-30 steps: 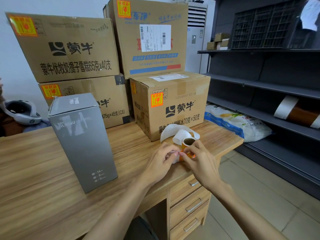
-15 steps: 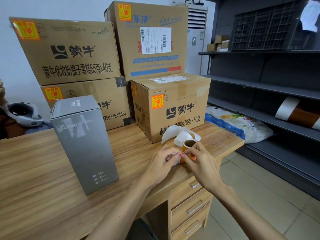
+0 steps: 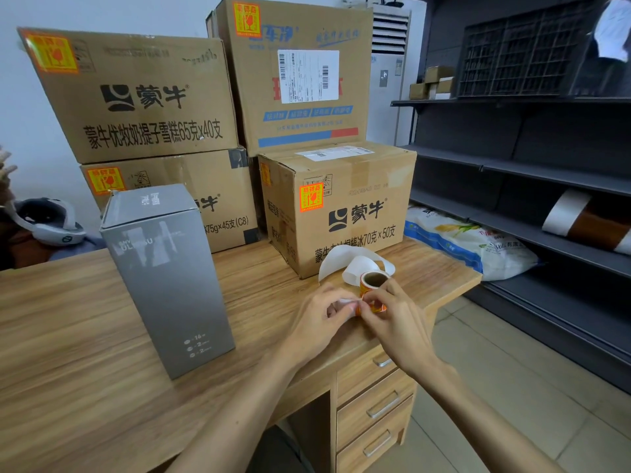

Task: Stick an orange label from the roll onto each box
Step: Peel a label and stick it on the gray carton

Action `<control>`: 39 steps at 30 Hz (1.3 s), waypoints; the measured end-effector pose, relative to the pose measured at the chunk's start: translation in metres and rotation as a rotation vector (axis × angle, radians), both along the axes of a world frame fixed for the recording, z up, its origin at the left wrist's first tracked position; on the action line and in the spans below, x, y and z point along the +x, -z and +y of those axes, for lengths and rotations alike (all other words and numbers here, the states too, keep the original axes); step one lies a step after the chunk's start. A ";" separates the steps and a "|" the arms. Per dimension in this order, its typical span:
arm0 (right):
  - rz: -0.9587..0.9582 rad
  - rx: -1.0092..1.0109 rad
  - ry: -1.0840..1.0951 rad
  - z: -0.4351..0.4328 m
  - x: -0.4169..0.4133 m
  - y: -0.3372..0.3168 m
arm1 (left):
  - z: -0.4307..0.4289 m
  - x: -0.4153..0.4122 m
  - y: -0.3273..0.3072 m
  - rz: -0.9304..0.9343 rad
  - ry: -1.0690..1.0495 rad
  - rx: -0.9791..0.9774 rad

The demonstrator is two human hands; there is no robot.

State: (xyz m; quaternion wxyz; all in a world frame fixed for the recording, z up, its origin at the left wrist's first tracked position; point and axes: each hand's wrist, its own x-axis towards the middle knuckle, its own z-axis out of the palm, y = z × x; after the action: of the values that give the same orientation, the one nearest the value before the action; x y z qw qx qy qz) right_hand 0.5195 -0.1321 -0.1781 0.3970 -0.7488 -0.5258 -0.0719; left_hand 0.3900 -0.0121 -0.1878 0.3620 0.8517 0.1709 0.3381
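A shop's stockroom, by the look of it: printed cartons [image 3: 136, 97] stacked against the wall; dark metal shelving [image 3: 546, 158] along the right; a sack [image 3: 471, 240] on a low shelf; a wooden desk [image 3: 68, 336] with drawers [image 3: 375, 404]; a standing air conditioner [image 3: 389, 80] behind.

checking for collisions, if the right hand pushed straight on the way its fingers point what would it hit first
The right hand points forward-left at the label roll it grips; pushed on, it would likely meet the left hand just beside it, though depth is unclear.

Grey box [image 3: 164, 278] left; cartons [image 3: 341, 206] behind roll [image 3: 374, 285].
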 end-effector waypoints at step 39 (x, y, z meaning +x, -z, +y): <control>0.324 0.012 -0.282 -0.037 0.033 -0.007 | 0.001 -0.002 -0.001 -0.001 -0.137 -0.102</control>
State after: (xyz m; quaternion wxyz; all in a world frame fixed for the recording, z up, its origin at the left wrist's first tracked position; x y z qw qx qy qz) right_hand 0.5525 -0.1691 -0.1707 0.4870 -0.6673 -0.5542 0.1023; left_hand 0.3882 -0.0106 -0.1870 0.3808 0.8184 0.2457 0.3534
